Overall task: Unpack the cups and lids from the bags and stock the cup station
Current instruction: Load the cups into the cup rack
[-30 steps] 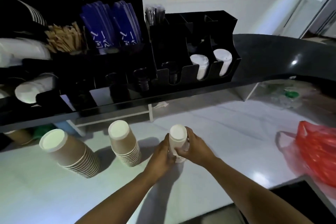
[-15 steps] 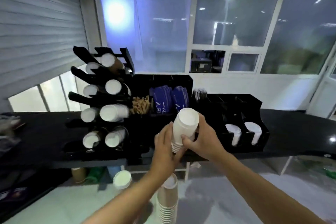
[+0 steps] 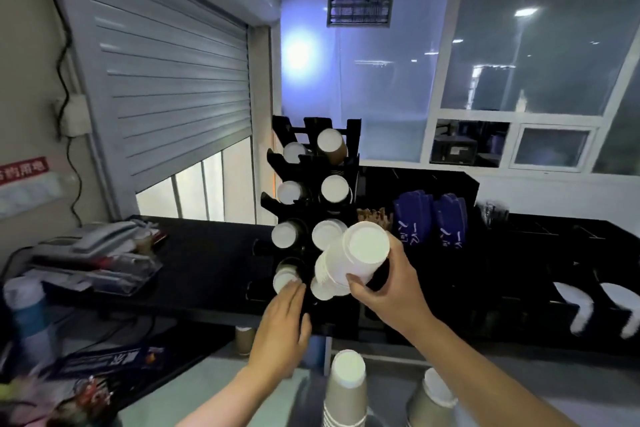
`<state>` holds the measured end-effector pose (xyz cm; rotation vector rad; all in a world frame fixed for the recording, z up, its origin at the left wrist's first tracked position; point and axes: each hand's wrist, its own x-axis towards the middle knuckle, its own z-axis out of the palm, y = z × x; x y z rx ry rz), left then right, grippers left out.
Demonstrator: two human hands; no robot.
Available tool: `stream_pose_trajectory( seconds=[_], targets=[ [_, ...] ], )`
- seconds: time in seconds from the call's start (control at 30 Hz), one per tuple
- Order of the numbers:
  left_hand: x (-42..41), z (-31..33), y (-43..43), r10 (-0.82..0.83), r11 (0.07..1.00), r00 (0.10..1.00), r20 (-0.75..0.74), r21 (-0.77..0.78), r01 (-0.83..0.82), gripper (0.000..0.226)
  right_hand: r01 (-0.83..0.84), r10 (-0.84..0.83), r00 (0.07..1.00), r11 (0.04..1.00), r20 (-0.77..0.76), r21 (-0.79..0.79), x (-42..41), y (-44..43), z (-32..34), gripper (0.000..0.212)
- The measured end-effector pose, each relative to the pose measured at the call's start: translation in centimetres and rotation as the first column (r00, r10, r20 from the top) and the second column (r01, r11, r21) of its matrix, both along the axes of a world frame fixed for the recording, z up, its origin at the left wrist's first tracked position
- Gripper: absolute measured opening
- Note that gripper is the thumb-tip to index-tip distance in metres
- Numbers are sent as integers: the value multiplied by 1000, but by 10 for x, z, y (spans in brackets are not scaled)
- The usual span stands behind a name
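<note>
The cup rack (image 3: 313, 204) stands on the counter (image 3: 207, 253) in front of you, at 12 o'clock. Your right hand (image 3: 384, 291) holds a stack of cups (image 3: 349, 260) in front of the rack's lower slots, at its 4 o'clock. Your left hand (image 3: 284, 326) is at the rack's 6 o'clock, with its fingertips by the bottom left cup (image 3: 282, 279). The sleeves (image 3: 429, 222) sit at the rack's 3 o'clock, with the sticks (image 3: 374, 215) between. The lids (image 3: 583, 314) are farther off at 4 o'clock. A tray of papers (image 3: 100, 263) lies at 9 o'clock. Two more cup stacks (image 3: 346, 388) stand lower down, nearer you, at 5 o'clock.
</note>
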<state>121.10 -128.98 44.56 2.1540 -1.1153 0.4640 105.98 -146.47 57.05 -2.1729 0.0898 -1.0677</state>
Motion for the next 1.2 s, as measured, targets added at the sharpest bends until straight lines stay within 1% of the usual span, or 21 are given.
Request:
stream_pose_trajectory(
  seconds=[0.07,0.17,0.27,0.4,0.5,0.57,0.63,0.7,0.73,0.83,0.93,1.07,1.13,1.2],
  targets=[
    [8,-13,4,-23,999,999,-33,46,25,63,14,-14,1000,1000,-25,-13,6,7,-3,84],
    [14,-21,8,-69,995,997,-26,77,70,69,51,-59,993,996,-104,-71,14,15,-12,82],
    [18,-24,9,-122,990,992,-13,63,123,72,94,-101,984,994,-146,-58,24,15,-26,82],
    [23,-30,9,-167,985,986,26,48,166,72,126,-130,974,991,-186,-33,38,18,-43,84],
    [25,-32,11,-193,980,981,15,48,192,74,116,-128,966,991,-225,-64,44,17,-57,85],
    [25,-33,10,-203,979,979,11,38,202,76,137,-155,956,987,-249,-88,47,13,-61,85],
    [24,-32,9,-196,980,981,11,30,196,78,153,-191,949,974,-252,-164,49,11,-60,84],
    [24,-33,9,-190,982,982,8,22,190,81,116,-197,946,947,-258,-298,50,10,-64,90],
    [24,-33,9,-192,981,981,4,25,192,82,104,-202,942,935,-269,-338,50,10,-69,92],
    [22,-32,10,-205,978,979,-8,33,205,88,145,-249,922,933,-298,-331,49,7,-82,91],
    [21,-29,9,-196,980,980,-26,21,196,84,127,-253,912,922,-322,-365,45,6,-83,92],
    [21,-23,9,-195,981,979,-53,-11,195,77,78,-212,941,894,-264,-442,48,12,-72,77],
    [19,-22,8,-192,981,979,-64,-23,191,78,62,-192,950,888,-246,-456,54,9,-71,74],
    [19,-23,6,-175,984,982,-75,-32,173,78,76,-209,945,889,-252,-452,59,4,-73,72]
  ],
)
